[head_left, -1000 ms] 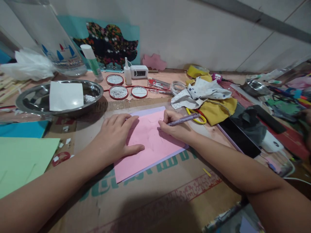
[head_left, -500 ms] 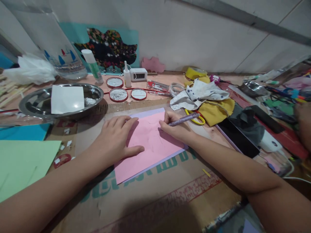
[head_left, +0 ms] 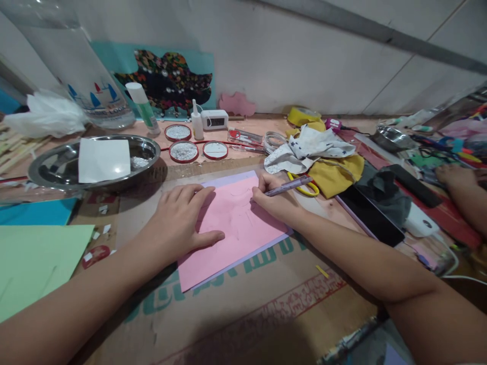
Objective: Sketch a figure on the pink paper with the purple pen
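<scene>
Left hand [head_left: 177, 218] splayed on pink paper [head_left: 236, 223] with faint dark strokes, right hand [head_left: 276, 200] tight around purplish pen [head_left: 289, 186]

At twelve o'clock, a pale wall [head_left: 266, 61] is dimly lit — and crossed, toward one, by a grey bar [head_left: 361, 31].

Shows pink on the paper [head_left: 236, 223], lilac on the sheet [head_left: 227, 179] beneath, yellow on the tape [head_left: 301, 116], dark blue motifs on the white cloth [head_left: 317, 143].
</scene>
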`<state>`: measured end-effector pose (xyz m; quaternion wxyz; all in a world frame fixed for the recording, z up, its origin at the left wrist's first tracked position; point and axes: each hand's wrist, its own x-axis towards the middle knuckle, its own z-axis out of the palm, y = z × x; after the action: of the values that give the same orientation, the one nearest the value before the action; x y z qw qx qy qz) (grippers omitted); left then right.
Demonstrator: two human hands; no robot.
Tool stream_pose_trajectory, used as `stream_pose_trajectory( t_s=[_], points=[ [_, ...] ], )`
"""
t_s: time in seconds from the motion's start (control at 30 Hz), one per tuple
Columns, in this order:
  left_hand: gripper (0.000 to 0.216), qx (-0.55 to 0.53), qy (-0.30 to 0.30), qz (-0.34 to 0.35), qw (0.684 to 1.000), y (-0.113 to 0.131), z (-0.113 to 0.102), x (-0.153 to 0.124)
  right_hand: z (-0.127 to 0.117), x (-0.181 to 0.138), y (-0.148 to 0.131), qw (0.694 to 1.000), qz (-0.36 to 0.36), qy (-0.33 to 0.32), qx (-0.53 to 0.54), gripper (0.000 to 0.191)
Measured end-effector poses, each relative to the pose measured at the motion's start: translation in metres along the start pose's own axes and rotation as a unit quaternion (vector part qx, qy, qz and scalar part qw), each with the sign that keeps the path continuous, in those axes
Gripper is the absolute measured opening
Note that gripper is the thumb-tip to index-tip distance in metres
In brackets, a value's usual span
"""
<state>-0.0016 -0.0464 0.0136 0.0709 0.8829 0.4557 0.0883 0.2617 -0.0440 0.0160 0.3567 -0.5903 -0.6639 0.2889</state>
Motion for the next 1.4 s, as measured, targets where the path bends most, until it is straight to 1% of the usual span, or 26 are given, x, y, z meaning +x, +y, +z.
stream_pose_trajectory(
  t_s=[0.13,0.3,0.37,0.5,0.63,0.7,0.77,0.83,0.9,0.97,1.03,1.1,1.17,1.23,1.3,1.4],
  points=[
    [0.090,-0.001,-0.001,0.002,1.000,0.000,-0.001,0.000,0.000,-0.001,-0.001,1.000,0.005,0.000,0.012,0.026],
    [0.091,0.000,0.002,0.003,1.000,-0.001,0.000,0.000,0.002,0.000,0.002,1.000,-0.015,-0.027,0.005,0.028],
    [0.091,0.000,0.001,0.003,1.000,-0.001,0.000,0.000,0.002,0.001,0.004,1.000,-0.014,-0.028,0.005,0.028],
    [0.091,0.000,-0.001,0.003,1.000,0.000,0.000,0.000,0.001,0.002,0.005,1.000,-0.005,-0.004,-0.001,0.027],
    [0.089,0.003,-0.001,0.003,1.000,0.000,0.000,0.001,0.000,0.001,0.001,0.999,0.001,0.053,-0.004,0.029],
    [0.090,0.004,-0.001,0.000,1.000,0.000,0.001,0.000,-0.001,0.001,-0.001,0.997,-0.007,0.077,0.027,0.031],
    [0.089,0.003,0.002,0.001,1.000,0.000,0.002,0.000,-0.007,0.003,-0.002,0.993,-0.027,0.086,0.072,0.031],
    [0.088,0.000,0.005,0.002,1.000,0.000,0.002,0.000,-0.017,0.009,-0.001,0.990,-0.052,0.100,0.088,0.026],
    [0.085,-0.002,0.006,0.002,1.000,0.000,0.002,0.000,-0.031,0.018,0.004,0.988,-0.081,0.118,0.052,0.023],
    [0.083,0.000,0.008,0.000,1.000,0.000,0.002,0.000,-0.044,0.029,0.011,0.986,-0.116,0.121,-0.019,0.026],
    [0.082,0.001,0.015,0.001,1.000,0.000,0.002,0.000,-0.053,0.039,0.021,0.983,-0.134,0.090,-0.086,0.023],
    [0.081,0.000,0.022,0.004,1.000,-0.001,0.002,0.001,-0.055,0.044,0.031,0.982,-0.116,0.046,-0.142,0.017],
    [0.082,-0.002,0.024,0.007,1.000,-0.001,0.002,0.001,-0.053,0.046,0.037,0.980,-0.100,0.008,-0.170,0.015],
    [0.085,0.000,0.020,0.007,1.000,-0.001,0.002,0.001,-0.049,0.044,0.038,0.980,-0.094,-0.022,-0.175,0.017],
    [0.086,0.004,0.011,0.005,1.000,0.000,0.002,0.001,-0.046,0.041,0.035,0.983,-0.088,-0.043,-0.158,0.021],
    [0.086,0.008,0.005,0.001,1.000,0.000,0.001,0.001,-0.044,0.037,0.023,0.989,-0.086,-0.048,-0.110,0.017]
  ],
)
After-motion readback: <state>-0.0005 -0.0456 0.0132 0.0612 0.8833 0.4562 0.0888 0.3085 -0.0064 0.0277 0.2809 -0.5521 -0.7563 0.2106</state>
